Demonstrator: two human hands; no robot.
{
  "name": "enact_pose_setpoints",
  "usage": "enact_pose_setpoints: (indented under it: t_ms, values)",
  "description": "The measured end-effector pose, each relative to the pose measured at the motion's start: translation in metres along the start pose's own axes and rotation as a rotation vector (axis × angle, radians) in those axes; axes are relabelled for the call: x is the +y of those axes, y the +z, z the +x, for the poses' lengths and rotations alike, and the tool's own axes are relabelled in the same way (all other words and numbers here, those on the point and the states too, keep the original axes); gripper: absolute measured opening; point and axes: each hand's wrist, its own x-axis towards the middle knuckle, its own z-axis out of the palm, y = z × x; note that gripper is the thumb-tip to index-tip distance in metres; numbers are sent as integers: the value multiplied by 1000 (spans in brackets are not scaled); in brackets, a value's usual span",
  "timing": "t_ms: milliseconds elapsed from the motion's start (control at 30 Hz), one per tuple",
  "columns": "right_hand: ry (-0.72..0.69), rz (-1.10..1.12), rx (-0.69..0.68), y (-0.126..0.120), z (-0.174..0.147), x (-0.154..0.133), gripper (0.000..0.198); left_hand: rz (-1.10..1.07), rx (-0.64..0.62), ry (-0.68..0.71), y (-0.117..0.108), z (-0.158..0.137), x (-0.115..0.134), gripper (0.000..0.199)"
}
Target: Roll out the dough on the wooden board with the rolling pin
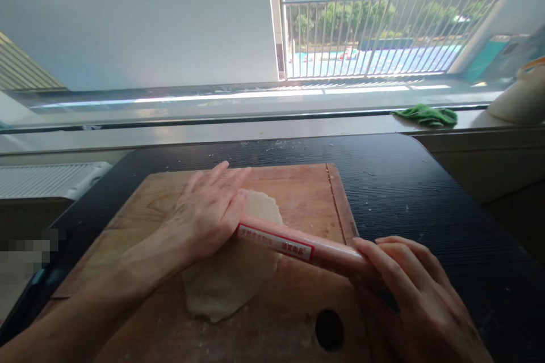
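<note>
A wooden rolling pin [332,252] with a red-and-white label lies slantwise over a flat sheet of dough [230,283]. My left hand [208,210] rests palm down over the pin's left end, its fingers stretched forward and somewhat apart; that end is hidden beneath it. At the right end, my right hand [417,283] has its fingers curved over the pin, with the thumb out of sight. The dough is thin and pale with an uneven edge, partly covered by my left hand and the pin. Under it is a wooden cutting board [302,187].
The board, with a round hole [329,330] near its lower right, lies on a black table [383,181]. Behind is a window sill [204,130] with a green cloth [428,115] and a pale container [522,96]. A white ribbed object [51,178] is at left.
</note>
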Motion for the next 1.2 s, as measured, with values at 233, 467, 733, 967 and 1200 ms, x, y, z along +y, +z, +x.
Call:
enact_pose_setpoints:
  t_ms: [233, 467, 733, 967, 1200]
  values:
    - [57, 44, -14, 2, 14, 8, 39, -18, -72, -14, 2, 81, 17, 59]
    - [44, 65, 32, 2, 18, 2, 36, -63, -50, 34, 1, 89, 22, 58]
    - [-119, 71, 76, 7, 10, 8, 34, -126, -64, -44, -6, 13, 4, 59]
    - [2, 93, 96, 3, 22, 6, 25, -165, -20, -42, -1, 81, 22, 60]
    - [-75, 22, 54, 4, 5, 8, 33, -171, 29, 11, 0, 54, 17, 54]
